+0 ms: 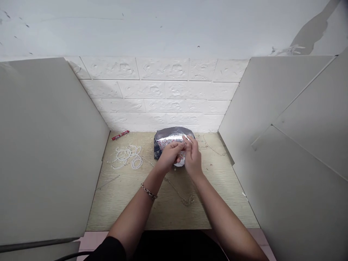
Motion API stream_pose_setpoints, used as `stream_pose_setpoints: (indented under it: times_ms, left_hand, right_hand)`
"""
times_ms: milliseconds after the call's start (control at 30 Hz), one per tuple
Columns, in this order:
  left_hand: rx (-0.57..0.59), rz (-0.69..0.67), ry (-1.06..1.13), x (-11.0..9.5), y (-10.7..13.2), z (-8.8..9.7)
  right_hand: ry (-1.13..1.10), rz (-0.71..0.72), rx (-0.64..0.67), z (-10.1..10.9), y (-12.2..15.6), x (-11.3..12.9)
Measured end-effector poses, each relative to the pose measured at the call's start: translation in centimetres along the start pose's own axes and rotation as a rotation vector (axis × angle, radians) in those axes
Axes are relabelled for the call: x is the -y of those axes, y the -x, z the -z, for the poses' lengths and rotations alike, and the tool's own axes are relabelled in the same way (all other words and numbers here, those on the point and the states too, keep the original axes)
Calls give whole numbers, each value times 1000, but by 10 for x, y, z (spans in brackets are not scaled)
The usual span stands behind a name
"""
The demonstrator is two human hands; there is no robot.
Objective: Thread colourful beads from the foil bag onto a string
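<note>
Both hands meet at the back middle of a small wooden table [122, 203], just in front of a shiny silver foil bag [170, 136]. My left hand [170, 155] has its fingers curled in a pinch, and my right hand [192, 157] pinches toward it. Between the fingertips is something small and pale that I cannot make out. A thin chain [179, 192] trails from under the hands toward the table's front. A chain bracelet [149, 191] circles my left wrist.
A tangle of white bead strings [127, 156] lies at the left back of the table. A small red tool [120, 135] rests by the white brick wall. Another fine chain [210, 146] lies at the right back. Grey panels close in both sides.
</note>
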State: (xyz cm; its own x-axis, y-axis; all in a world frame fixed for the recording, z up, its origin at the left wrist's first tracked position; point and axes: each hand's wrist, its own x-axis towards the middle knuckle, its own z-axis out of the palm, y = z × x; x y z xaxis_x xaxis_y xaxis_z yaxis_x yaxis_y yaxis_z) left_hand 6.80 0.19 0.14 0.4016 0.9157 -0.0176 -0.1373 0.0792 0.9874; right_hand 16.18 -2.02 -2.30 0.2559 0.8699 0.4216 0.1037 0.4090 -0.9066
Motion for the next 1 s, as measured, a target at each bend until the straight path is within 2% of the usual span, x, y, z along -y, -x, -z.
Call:
stream_pose_setpoints:
  times_ms: [100, 200, 400, 500, 567, 700, 800, 900, 1000]
  left_hand:
    - [-30, 3, 100, 0, 0, 2]
    - [-45, 28, 154, -1, 0, 3]
    - [-80, 46, 204, -6, 0, 4]
    - [-78, 27, 201, -6, 1, 6]
    - [-96, 14, 182, -7, 2, 7]
    - [-166, 12, 62, -10, 3, 6]
    - [-230, -92, -73, -10, 2, 3]
    - [-261, -195, -143, -7, 1, 3]
    - [-239, -182, -90, -5, 0, 4]
  right_hand:
    - [100, 121, 83, 2, 0, -3]
    - [83, 142, 109, 3, -3, -6]
    - [65, 82, -96, 5, -5, -7]
    - [54, 66, -140, 8, -7, -5]
    - [-37, 14, -137, 9, -9, -4]
    - [-366, -234, -130, 11, -13, -5]
    - [-579, -366, -165, 10, -14, -6]
    - [-668, -440, -172, 11, -15, -6]
    - [-720, -518, -141, 12, -15, -6]
